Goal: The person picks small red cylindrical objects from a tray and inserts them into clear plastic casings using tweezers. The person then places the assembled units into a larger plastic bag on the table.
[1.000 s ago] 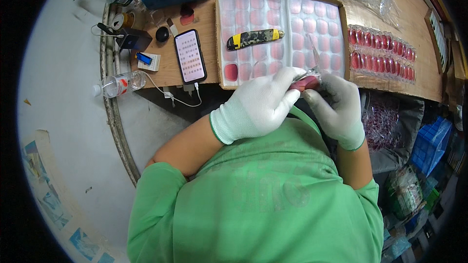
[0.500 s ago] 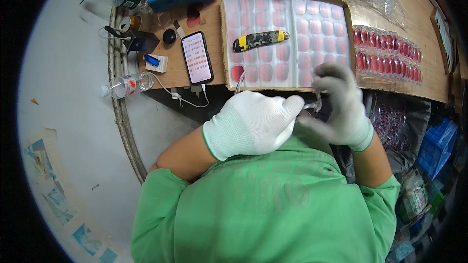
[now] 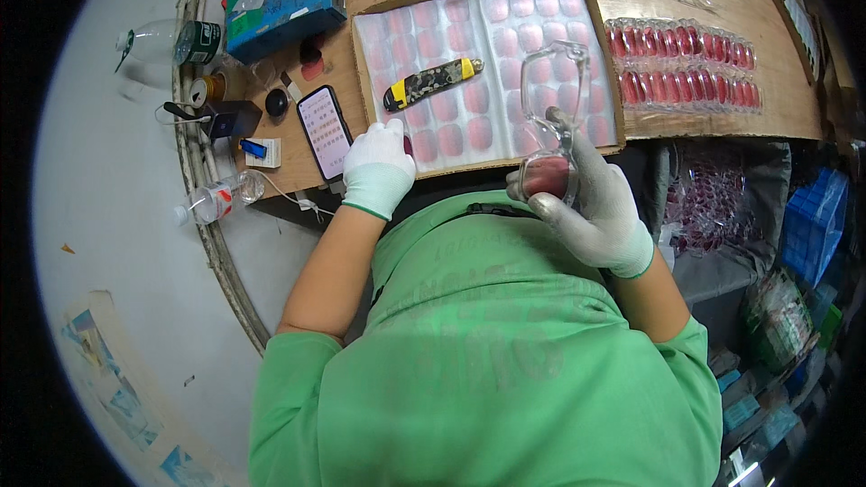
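In my right hand (image 3: 600, 212) is a clear plastic glasses frame (image 3: 557, 50), held upright by its lower part with the fingers closed round it. Its lower rim carries a pinkish-red lens (image 3: 547, 177); the upper rim shows no tinted lens. My left hand (image 3: 379, 167) reaches to the near left corner of a shallow cardboard box (image 3: 505, 169), its fingers closed at a dark red lens (image 3: 408, 146) that they partly cover. Rows of pink lenses (image 3: 479, 133) lie in the box under thin white film. Both hands wear white knit gloves.
A yellow-and-camouflage utility knife (image 3: 433, 84) lies on the film. Left of the box are a phone (image 3: 325, 133), a black power block (image 3: 229, 119), and plastic bottles (image 3: 216, 200). Rows of red-lensed glasses (image 3: 681, 63) stand at right, above a grey-lined bin (image 3: 713, 203) of clear pieces.
My left hand has left the glasses frame and moved left to the box corner. My right hand now holds the frame up near the box's right side. The view has shifted.
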`<state>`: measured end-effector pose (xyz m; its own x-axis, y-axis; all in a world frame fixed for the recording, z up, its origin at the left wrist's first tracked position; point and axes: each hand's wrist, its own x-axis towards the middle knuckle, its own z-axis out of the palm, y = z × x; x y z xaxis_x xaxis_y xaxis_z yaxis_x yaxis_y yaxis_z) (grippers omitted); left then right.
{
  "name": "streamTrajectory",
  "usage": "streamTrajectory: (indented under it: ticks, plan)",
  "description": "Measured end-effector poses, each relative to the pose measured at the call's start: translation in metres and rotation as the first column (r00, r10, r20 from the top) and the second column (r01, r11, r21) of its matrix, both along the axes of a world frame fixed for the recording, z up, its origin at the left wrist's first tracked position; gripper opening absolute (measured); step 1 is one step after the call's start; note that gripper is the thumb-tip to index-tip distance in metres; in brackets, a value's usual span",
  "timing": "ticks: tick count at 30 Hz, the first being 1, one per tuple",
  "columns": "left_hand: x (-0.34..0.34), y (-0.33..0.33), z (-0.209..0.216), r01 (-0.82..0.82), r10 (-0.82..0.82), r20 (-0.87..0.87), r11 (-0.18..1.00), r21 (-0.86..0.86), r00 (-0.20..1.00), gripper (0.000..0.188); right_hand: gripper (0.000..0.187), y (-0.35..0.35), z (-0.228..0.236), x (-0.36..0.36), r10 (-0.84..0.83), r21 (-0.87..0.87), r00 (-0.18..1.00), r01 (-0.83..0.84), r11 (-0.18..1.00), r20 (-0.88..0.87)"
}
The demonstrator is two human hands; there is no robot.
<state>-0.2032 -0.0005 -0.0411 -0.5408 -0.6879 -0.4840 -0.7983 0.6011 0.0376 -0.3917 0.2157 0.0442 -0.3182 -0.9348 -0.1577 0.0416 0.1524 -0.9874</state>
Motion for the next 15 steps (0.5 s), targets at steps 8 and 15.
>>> streamTrajectory:
  ticks: [8, 15]
  plan:
    - [0.004, 0.009, 0.003, 0.064, -0.071, -0.069, 0.994, -0.094, 0.995, 0.033, 0.079, 0.003, -0.009, -0.002, -0.016, -0.051, 0.989, 0.024, 0.998, 0.148]
    - [-0.008, 0.035, 0.064, 0.275, 0.745, -0.454, 0.362, 0.891, 0.488, 0.022, 0.058, -0.003, -0.005, -0.001, 0.053, 0.112, 0.992, -0.039, 0.993, -0.117]
